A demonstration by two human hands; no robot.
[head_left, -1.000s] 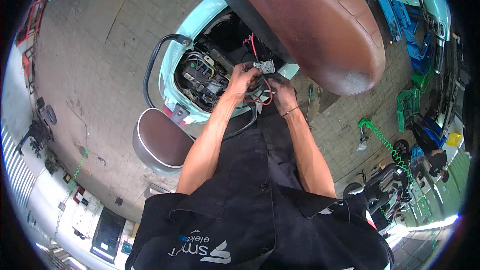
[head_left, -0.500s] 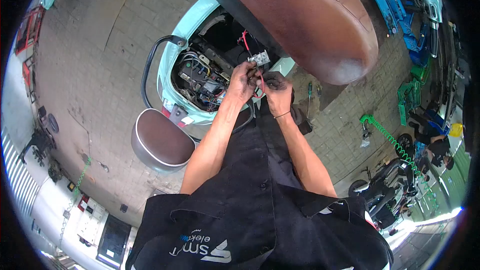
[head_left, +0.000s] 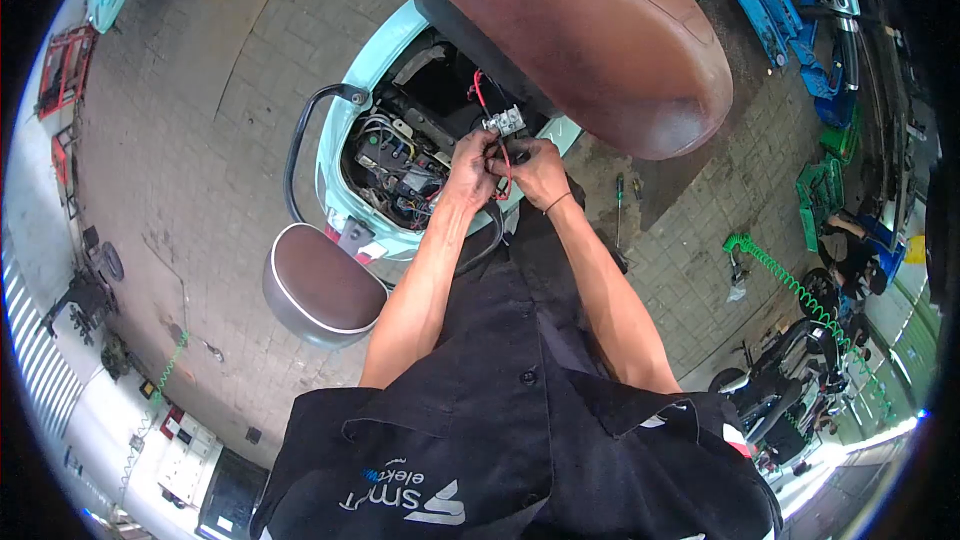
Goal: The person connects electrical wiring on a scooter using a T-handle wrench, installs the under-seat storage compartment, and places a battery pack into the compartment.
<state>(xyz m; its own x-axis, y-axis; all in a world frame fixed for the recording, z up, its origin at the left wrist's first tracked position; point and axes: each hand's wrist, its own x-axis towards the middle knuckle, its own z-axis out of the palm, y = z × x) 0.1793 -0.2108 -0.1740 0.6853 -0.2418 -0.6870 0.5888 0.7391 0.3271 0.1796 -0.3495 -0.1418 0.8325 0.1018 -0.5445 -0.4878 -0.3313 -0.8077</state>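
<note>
The left hand has its fingers drawn narrow at the near edge of a silver rectangular metal block with screws; whether they grip the block or its wiring is hidden. The right hand is just beside it, fingers curled closely together by a thin red cable that hangs between the hands. What those fingers hold cannot be made out. The block is near the right rim of the oval opening in the mint-green scooter body, below the raised brown seat. Exposed wiring fills the opening's left side.
</note>
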